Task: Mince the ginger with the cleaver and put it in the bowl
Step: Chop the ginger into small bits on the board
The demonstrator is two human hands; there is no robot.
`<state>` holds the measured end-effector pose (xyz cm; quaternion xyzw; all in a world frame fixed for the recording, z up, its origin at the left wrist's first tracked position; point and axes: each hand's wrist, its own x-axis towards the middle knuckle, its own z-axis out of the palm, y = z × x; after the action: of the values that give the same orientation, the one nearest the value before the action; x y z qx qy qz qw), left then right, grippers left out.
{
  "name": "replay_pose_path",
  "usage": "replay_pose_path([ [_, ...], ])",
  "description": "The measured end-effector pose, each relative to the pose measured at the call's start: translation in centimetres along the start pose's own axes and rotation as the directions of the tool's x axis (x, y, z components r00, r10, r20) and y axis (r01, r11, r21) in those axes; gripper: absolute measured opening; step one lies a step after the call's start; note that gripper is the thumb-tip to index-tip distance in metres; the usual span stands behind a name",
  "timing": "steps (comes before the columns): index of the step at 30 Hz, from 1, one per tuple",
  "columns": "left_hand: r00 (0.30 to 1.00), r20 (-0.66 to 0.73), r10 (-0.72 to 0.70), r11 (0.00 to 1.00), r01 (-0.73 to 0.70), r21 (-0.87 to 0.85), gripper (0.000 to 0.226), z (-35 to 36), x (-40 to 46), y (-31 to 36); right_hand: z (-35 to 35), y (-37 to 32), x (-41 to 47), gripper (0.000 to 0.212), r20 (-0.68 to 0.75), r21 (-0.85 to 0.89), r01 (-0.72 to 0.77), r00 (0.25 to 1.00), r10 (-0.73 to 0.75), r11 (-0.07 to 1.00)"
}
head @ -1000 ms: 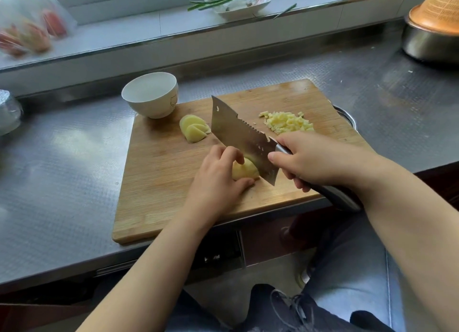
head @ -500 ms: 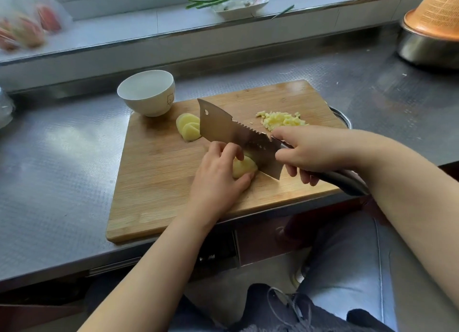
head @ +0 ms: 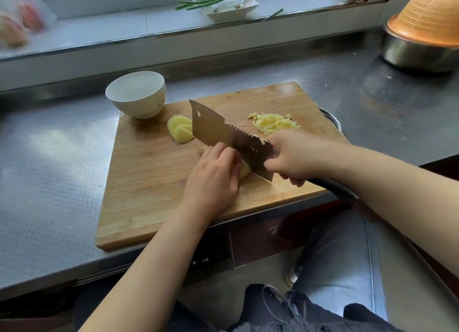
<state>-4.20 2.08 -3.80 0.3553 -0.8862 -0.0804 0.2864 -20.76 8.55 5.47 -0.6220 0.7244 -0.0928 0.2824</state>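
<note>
On the board: I see the left hand (head: 213, 180) curled over a ginger piece (head: 244, 170), pinning it to the board (head: 149, 182), with only a sliver of the piece showing past the fingers.
Right hand: my right hand (head: 295, 155) is wrapped round the cleaver (head: 223, 135) where blade meets handle; the blade is tilted, its heel down by the ginger piece and its tip raised toward the bowl (head: 136, 94).
Done: a mince pile (head: 273, 123) lies at the far right of the board, just beyond the right hand, so I judge one portion finished.
Left: the held piece is uncut as far as I can see, and a stack of slices (head: 180, 131) waits near the bowl, partly behind the blade. I judge the job about a third along.
Bowl: it sits on the far left corner of the board and looks empty; no ginger has gone in.
In the way: the left fingertips lie right against the blade side, so I would watch them. The slices stand between the mince pile and the bowl.
Around: a steel tabletop (head: 49, 170) carries the board; an orange colander (head: 427, 18) sits over a steel basin (head: 417, 56) far right; a dish (head: 231, 8) with green stalks rests on the sill; a blurred bag (head: 19, 21) is far left.
</note>
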Motion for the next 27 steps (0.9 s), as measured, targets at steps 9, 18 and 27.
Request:
replay_pose_path([
  [9,0.999,-0.033,-0.010,1.000,0.010,-0.003,0.008,-0.1,-0.2,0.1,-2.4,-1.2,-0.2,0.012,-0.007,-0.027,0.004,1.000,-0.005,1.000],
  [18,0.999,-0.054,0.000,1.000,-0.001,-0.019,0.006,-0.1,-0.3,0.0,-2.9,-3.0,1.0,0.011,0.102,-0.130,-0.079,0.991,0.092,0.988],
  [27,0.996,-0.085,-0.016,0.999,0.014,-0.030,0.001,0.0,-0.4,0.0,0.2,-1.4,0.5,0.011,0.049,-0.074,-0.097,0.994,0.101,0.992],
])
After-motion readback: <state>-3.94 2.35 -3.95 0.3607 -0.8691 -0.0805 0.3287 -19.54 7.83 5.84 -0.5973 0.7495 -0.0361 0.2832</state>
